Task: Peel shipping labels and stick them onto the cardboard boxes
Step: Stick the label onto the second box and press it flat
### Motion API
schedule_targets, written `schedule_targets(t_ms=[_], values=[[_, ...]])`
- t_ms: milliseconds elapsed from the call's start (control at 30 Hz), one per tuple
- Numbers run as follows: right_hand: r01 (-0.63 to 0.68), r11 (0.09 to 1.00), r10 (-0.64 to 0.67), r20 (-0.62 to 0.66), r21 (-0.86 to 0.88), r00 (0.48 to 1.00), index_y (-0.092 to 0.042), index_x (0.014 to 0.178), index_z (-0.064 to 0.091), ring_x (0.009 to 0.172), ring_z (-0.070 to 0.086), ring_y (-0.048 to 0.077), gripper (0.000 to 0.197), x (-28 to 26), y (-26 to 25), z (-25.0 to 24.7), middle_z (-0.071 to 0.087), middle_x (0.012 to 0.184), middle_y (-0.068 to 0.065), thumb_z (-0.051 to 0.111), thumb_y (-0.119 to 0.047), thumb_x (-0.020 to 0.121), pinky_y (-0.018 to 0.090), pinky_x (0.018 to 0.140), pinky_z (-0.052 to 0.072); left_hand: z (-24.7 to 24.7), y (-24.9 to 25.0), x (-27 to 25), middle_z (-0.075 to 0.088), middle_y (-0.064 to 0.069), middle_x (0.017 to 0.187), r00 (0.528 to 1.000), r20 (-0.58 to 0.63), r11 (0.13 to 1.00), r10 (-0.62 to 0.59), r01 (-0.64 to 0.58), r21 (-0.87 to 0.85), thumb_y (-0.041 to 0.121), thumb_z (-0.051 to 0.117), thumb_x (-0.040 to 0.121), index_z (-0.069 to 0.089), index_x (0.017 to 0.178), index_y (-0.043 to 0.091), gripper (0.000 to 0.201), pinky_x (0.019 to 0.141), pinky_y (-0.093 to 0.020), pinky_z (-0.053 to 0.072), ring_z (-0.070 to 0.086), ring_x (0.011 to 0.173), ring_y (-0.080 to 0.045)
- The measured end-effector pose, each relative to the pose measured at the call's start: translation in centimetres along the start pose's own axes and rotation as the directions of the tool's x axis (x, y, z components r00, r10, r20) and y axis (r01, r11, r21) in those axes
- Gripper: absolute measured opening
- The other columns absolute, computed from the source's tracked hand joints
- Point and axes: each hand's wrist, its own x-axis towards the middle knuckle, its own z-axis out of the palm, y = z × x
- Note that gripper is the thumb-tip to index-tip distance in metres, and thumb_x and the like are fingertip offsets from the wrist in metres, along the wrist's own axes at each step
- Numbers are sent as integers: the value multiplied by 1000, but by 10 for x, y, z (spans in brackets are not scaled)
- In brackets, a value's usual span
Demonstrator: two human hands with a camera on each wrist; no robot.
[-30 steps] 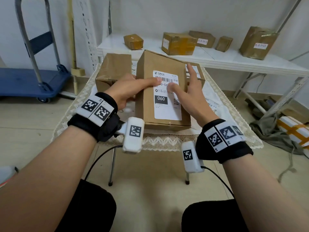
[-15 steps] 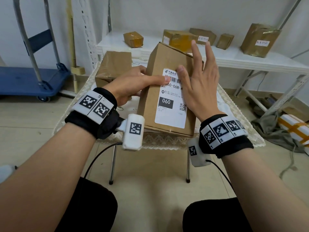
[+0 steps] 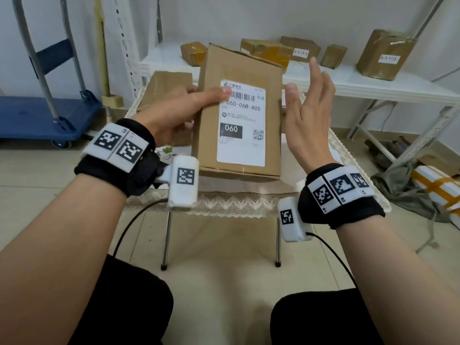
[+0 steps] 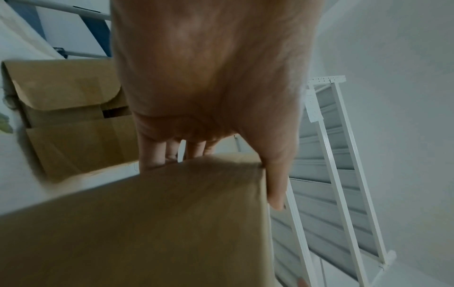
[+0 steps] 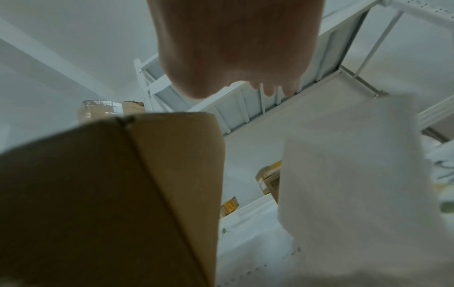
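So the box (image 3: pixel 239 113) is up off the table (image 3: pixel 249 202), tilted a bit with its labelled face toward the camera. The label (image 3: pixel 241 123) sits flat on that face, white, with a barcode at the top, "060-06B-A05" under it, a black "060" block and a small QR code lower down.

The left hand (image 3: pixel 174 115) has the box by its left edge: thumb laid across the front with the tip right on the label's top left corner, the other fingers wrapped round the back. The left wrist view backs that up, thumb down one side of the box and fingers behind it.

The right hand (image 3: pixel 308 110) isn't holding anything. It's just beside the box's right edge, palm facing in, fingers straight and spread, not touching as far as I can tell.

Behind the held box there's another box (image 3: pixel 166 88) on the table, to the left. The table has a lace-edged cloth. Further back a white shelf (image 3: pixel 373 85) carries several more boxes, some with small white labels. A blue cart (image 3: pixel 37 118) is parked off to the left on the floor.
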Motion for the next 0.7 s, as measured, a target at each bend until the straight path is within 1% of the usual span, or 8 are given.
schedule_targets(t_ms=[100,167,233,300,367,567,633,700], values=[[104,993,-104,15,-51,995,-27,163,20,158,11,22,61,-12,-15,0,11,170,10,32,-50,108,52,126,16,6,-1,-3,78,4,110,999,10,999,36,-36,-2,56,74,82,52,137,18,70,93,-40,59,75,99,-12],[184,977,-183,19,-111,983,-27,163,20,159,8,25,62,-21,-26,3,8,171,11,32,-51,107,55,127,11,17,0,-6,76,3,114,997,11,997,80,-80,1,56,76,80,50,139,19,74,91,-40,59,75,100,-13],[226,961,-230,-3,-162,973,-26,163,21,159,4,29,63,-25,-32,6,6,172,10,32,-50,107,55,127,5,28,1,-9,75,5,116,991,0,990,137,-137,-14,55,77,81,49,139,20,74,87,-35,60,74,100,-10],[227,953,-242,-50,-198,969,-24,163,21,159,2,31,63,-24,-32,8,6,172,11,32,-50,107,56,127,2,36,4,-12,75,7,115,986,-13,986,168,-168,-21,51,74,86,51,137,21,63,75,-22,59,74,97,-4],[207,955,-233,-105,-213,967,-21,163,22,159,2,33,63,-22,-29,8,8,172,14,33,-49,108,58,126,1,41,6,-14,75,8,113,982,-11,982,188,-188,-26,48,71,89,51,133,22,55,66,-14,56,74,95,-2],[165,971,-200,-204,-175,958,-16,162,25,158,10,34,62,-16,-23,5,18,170,15,31,-45,107,58,126,6,45,9,-16,74,9,113,976,31,977,214,-214,-7,49,72,88,52,128,28,49,68,-14,56,74,95,-3],[149,976,-182,-218,-162,959,-17,162,25,158,14,32,62,-13,-21,5,25,168,11,30,-45,107,55,126,7,45,11,-16,74,8,113,973,38,973,230,-230,-9,48,72,88,52,129,26,50,69,-14,57,74,95,-4],[143,977,-177,-233,-155,956,-17,161,26,154,24,31,62,-10,-18,5,38,160,8,29,-44,106,54,126,10,45,11,-14,74,7,113,970,43,971,240,-240,-8,47,73,88,51,131,24,53,72,-17,58,74,96,-6]])
